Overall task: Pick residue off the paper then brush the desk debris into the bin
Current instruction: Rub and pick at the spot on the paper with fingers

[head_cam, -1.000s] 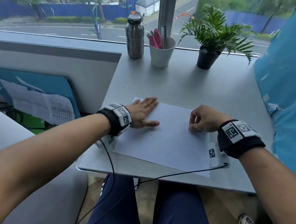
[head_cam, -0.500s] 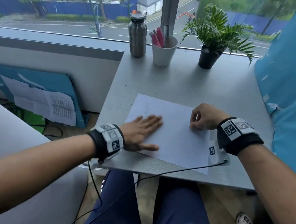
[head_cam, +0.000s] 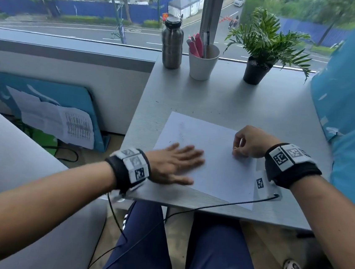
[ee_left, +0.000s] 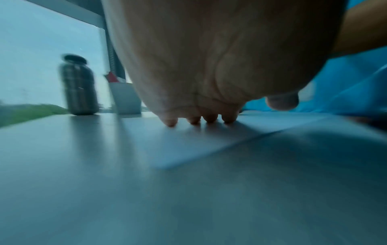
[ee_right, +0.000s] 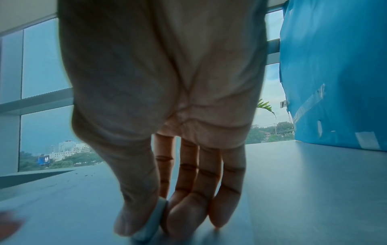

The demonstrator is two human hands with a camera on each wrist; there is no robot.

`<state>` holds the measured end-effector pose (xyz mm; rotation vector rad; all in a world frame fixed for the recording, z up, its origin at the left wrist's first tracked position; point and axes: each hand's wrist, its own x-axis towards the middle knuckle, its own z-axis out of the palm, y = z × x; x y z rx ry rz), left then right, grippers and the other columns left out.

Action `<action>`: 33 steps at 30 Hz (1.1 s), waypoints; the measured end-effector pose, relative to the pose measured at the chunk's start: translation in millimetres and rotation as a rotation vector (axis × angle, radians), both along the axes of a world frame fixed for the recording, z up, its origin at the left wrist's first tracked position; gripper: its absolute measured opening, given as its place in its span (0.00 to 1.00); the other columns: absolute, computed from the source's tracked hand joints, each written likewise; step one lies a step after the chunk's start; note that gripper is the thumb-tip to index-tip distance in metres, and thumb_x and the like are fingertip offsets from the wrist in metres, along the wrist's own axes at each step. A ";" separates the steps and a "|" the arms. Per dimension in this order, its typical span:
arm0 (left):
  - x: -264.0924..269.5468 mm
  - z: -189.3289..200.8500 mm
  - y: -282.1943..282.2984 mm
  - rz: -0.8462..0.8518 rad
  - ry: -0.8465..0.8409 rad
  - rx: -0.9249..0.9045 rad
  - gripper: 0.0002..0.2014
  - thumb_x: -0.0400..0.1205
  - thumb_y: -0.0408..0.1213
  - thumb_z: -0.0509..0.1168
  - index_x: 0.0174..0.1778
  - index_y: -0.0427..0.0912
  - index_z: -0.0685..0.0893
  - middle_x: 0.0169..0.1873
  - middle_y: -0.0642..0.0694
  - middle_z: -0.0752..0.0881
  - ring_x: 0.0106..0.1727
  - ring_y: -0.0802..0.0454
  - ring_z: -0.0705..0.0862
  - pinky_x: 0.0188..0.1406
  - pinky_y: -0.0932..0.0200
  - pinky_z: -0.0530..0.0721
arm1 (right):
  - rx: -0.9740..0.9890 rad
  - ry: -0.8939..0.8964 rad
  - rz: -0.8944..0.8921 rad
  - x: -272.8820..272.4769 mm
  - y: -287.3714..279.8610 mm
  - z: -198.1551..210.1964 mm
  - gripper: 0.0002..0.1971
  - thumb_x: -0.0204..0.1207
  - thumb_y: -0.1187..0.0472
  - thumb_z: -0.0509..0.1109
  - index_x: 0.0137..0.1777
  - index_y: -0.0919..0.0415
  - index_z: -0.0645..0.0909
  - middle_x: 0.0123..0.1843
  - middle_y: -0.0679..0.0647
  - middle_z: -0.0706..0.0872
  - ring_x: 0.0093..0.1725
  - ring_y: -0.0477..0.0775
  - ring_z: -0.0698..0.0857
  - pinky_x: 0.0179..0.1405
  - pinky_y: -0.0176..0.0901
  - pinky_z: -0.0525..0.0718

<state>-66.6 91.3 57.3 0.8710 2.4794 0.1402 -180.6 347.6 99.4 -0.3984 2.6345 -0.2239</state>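
A white paper (head_cam: 217, 167) lies on the grey desk (head_cam: 230, 100). My left hand (head_cam: 182, 166) lies flat on the paper's near left corner with its fingers straight; in the left wrist view the fingertips (ee_left: 209, 119) press on the paper (ee_left: 188, 149). My right hand (head_cam: 239, 150) is curled at the paper's right edge. In the right wrist view this right hand (ee_right: 159, 220) pinches a small white eraser (ee_right: 154, 218) between thumb and fingers, its lower end on the sheet. Tiny dark specks of debris (head_cam: 196, 112) dot the desk beyond the paper's far edge, and debris (ee_right: 83, 174) shows in the right wrist view too.
A steel bottle (head_cam: 172, 44), a white cup of pens (head_cam: 202, 64) and a potted plant (head_cam: 257, 70) stand along the window edge. A blue sheet (head_cam: 350, 108) walls the right side. A black cable (head_cam: 208, 205) crosses the front edge. No bin is in view.
My left hand has slid toward me along the paper's left side, from the far corner to the near corner. The right hand has stayed at the right edge.
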 end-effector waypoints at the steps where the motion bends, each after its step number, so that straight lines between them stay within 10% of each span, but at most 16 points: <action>1: -14.7 2.6 -11.8 0.065 0.022 -0.025 0.42 0.84 0.67 0.49 0.87 0.54 0.37 0.85 0.53 0.32 0.85 0.53 0.30 0.86 0.40 0.37 | 0.001 0.000 -0.005 0.4 0.2 -1.4 0.03 0.67 0.56 0.78 0.36 0.50 0.86 0.46 0.51 0.87 0.45 0.49 0.82 0.43 0.41 0.78; 9: -62.1 12.1 -51.0 0.363 -0.003 -0.117 0.76 0.57 0.80 0.70 0.86 0.45 0.30 0.85 0.51 0.29 0.85 0.55 0.30 0.84 0.43 0.33 | 0.037 0.063 0.075 -0.2 -27.4 15.6 0.06 0.64 0.62 0.81 0.31 0.56 0.86 0.31 0.49 0.87 0.43 0.52 0.87 0.39 0.44 0.86; 15: -66.8 15.8 -47.1 0.404 0.000 -0.154 0.80 0.53 0.81 0.72 0.85 0.44 0.29 0.85 0.50 0.29 0.85 0.55 0.29 0.83 0.43 0.28 | -0.288 0.202 0.073 -14.8 -110.1 11.7 0.06 0.66 0.58 0.83 0.36 0.57 0.88 0.35 0.52 0.89 0.36 0.50 0.85 0.40 0.42 0.85; 33: -71.5 11.3 -50.6 0.384 -0.002 -0.167 0.84 0.44 0.87 0.64 0.84 0.44 0.26 0.84 0.49 0.27 0.83 0.52 0.24 0.81 0.38 0.26 | -0.343 0.182 0.206 -22.8 -151.5 -3.9 0.06 0.68 0.60 0.78 0.37 0.63 0.90 0.34 0.57 0.90 0.35 0.54 0.86 0.38 0.42 0.84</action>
